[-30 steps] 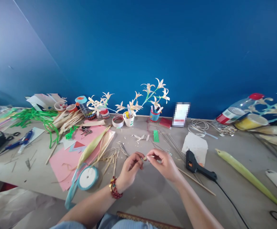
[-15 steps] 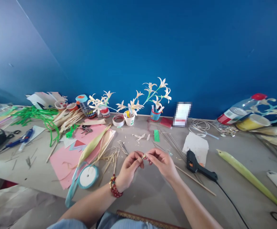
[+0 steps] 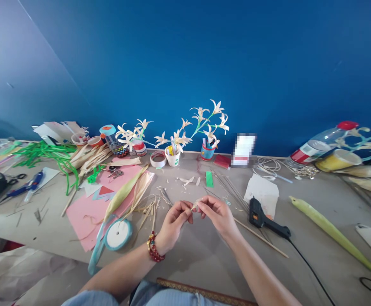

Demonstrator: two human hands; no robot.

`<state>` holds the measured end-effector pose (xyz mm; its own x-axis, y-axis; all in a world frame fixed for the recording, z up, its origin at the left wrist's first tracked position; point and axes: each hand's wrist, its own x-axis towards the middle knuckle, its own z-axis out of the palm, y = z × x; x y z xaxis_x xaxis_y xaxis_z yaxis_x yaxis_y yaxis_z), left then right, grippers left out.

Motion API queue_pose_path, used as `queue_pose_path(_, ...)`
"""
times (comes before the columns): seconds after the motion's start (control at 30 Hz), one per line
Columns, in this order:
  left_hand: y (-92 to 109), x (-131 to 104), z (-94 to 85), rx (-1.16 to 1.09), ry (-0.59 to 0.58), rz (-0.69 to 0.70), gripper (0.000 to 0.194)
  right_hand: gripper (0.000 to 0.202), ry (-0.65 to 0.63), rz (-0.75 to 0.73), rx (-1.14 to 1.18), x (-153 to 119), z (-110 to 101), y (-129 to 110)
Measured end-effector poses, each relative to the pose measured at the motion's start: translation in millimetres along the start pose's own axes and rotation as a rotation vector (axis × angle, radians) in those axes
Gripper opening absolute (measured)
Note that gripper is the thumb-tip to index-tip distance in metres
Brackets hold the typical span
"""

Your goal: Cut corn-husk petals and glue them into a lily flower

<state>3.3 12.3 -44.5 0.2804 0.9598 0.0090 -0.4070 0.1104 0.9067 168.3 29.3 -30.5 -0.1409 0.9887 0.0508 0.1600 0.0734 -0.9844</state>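
My left hand (image 3: 176,217) and my right hand (image 3: 215,213) meet over the table in front of me, fingertips pinched. Between them is a small pale piece (image 3: 195,207), thin like a bit of corn husk; its exact form is too small to make out. Both hands seem to grip it, the left from one side, the right from the other. Just left of my hands lie thin dry husk strips (image 3: 147,212). Beyond the fingers are pale petal-shaped scraps (image 3: 187,181) and a green strip (image 3: 209,179).
A black glue gun (image 3: 263,219) with its cord lies right of my hands, beside a wooden stick (image 3: 262,238). Left are a ribbon spool (image 3: 118,235) and pink paper (image 3: 78,219). Husk flowers in cups (image 3: 172,158) stand along the blue wall. A green husk (image 3: 332,233) lies right.
The fingers of my right hand have shifted slightly around the small pale piece, and more of it shows between the hands. The view has tilted a little. Nothing else has visibly moved.
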Motion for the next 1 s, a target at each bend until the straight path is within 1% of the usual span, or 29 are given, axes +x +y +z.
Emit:
queue_pose_path(0.1,-0.5,0.1,-1.5,0.039,0.019,-0.015,0.021,0.029,0.045,-0.011,-0.216,5.7,-9.6,8.4)
queue_pose_path(0.2,-1.4,-0.1,-3.6,0.063,0.044,-0.024,0.022,0.024,0.01,0.003,-0.357,11.2,-19.7,16.3)
queue_pose_path(0.3,-1.6,-0.1,-4.8,0.054,0.057,-0.027,0.022,0.021,0.005,0.02,-0.52,13.4,-23.7,20.7)
queue_pose_path(0.4,-0.2,0.5,-4.4,0.055,0.066,-0.033,0.024,0.023,0.039,0.025,-0.669,12.0,-22.2,17.8)
queue_pose_path(0.47,1.1,0.9,-3.8,0.056,0.068,-0.037,0.025,0.025,0.08,0.017,-0.751,9.2,-22.5,10.6)
queue_pose_path(0.53,2.1,1.2,-3.5,0.05,0.057,-0.037,0.025,0.026,0.116,0.004,-0.818,4.1,-28.9,0.9)
queue_pose_path(0.6,2.5,1.0,-3.9,0.052,0.045,-0.023,0.024,0.027,0.14,-0.02,-0.877,-4.6,-45.1,-7.2)
queue_pose_path(0.63,2.5,0.7,-4.4,0.056,0.043,-0.016,0.023,0.026,0.152,-0.043,-0.917,-10.7,-57.4,-9.0)
queue_pose_path(0.7,2.5,-0.1,-5.5,0.055,0.05,-0.011,0.022,0.021,0.187,-0.062,-0.963,-26.4,-89.4,-5.6)
queue_pose_path(0.77,2.6,-1.2,-6.2,0.043,0.052,-0.024,0.021,0.023,0.243,-0.024,-1.044,-45.0,-126.4,8.0)
queue_pose_path(0.83,2.8,-2.1,-6.0,0.025,0.044,-0.04,0.02,0.035,0.25,0.025,-1.154,-62.7,-160.2,28.1)
queue_pose_path(0.87,2.8,-2.4,-5.5,0.016,0.037,-0.047,0.02,0.042,0.249,0.047,-1.188,-69.9,-173.4,38.6)
queue_pose_path(0.93,2.9,-2.7,-3.9,-0.002,0.019,-0.061,0.02,0.046,0.178,0.056,-1.182,-79.2,-190.6,56.2)
queue_pose_path(1.0,3.4,-2.4,-2.1,-0.005,0.006,-0.065,0.02,0.042,0.104,0.036,-1.142,-81.7,-196.5,66.2)
